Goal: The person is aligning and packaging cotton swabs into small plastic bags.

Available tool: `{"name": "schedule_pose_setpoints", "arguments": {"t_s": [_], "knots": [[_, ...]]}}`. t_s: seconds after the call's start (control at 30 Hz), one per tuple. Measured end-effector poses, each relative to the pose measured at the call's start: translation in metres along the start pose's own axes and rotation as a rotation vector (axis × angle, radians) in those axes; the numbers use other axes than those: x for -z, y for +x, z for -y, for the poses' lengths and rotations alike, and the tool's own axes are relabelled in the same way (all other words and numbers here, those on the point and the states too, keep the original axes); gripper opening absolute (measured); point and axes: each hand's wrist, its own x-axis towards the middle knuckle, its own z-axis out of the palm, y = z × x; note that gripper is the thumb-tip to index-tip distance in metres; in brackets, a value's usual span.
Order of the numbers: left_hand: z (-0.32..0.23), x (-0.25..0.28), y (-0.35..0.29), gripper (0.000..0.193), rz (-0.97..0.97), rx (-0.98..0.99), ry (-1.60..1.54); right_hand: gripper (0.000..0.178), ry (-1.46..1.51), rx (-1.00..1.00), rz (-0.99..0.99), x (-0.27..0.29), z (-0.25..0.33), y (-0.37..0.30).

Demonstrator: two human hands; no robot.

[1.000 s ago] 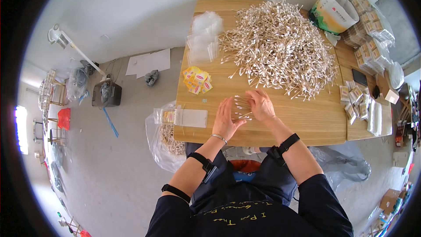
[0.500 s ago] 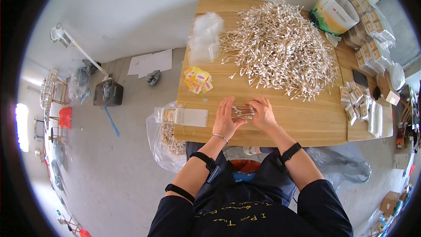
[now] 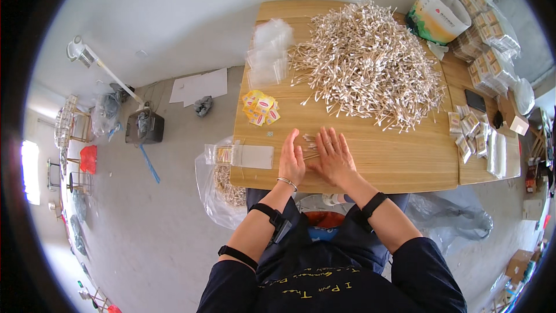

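A small bunch of cotton swabs [image 3: 310,146] lies on the wooden table [image 3: 399,159] close to its front edge, between my hands. My right hand [image 3: 333,156] lies flat with fingers stretched out, covering part of the bunch. Beside the bunch on the left, my left hand [image 3: 291,161] stands on its edge, its fingers extended and nothing gripped. Beyond my hands rises a large heap of loose cotton swabs [image 3: 370,64]. Yellow printed slips [image 3: 260,107] lie at the left of the table, with clear plastic bags [image 3: 270,49] behind them.
A white card [image 3: 256,156] and a small clear pack [image 3: 222,154] sit at the left edge, above a bag of swabs [image 3: 229,188]. At right are filled packs [image 3: 472,133], a phone [image 3: 475,100], stacked packs [image 3: 492,70] and a white bucket [image 3: 438,15].
My right hand has flattened from a curled hold onto the swabs, which are now mostly under it. My left hand has straightened and turned onto its edge.
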Motion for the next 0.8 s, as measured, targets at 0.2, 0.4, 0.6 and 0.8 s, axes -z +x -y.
{"name": "schedule_pose_setpoints", "arguments": {"t_s": [0.2, 0.4, 0.6, 0.8], "knots": [[-0.003, 0.000, -0.001, 0.039, -0.014, -0.017, 0.045, 0.086, 0.035, 0.022, 0.026, 0.003, 0.012, -0.027], [0.001, 0.001, 0.000, 0.039, -0.032, -0.015, 0.029, 0.078, 0.118, -0.044, -0.041, 0.003, 0.004, -0.017], [-0.002, 0.004, -0.001, 0.062, 0.041, 0.008, -0.028, 0.063, 0.449, -0.190, -0.294, 0.000, -0.034, -0.030], [-0.025, 0.007, 0.004, 0.087, 0.283, -0.129, 0.203, 0.063, 0.797, -0.241, -0.539, -0.005, -0.035, -0.032]]}}
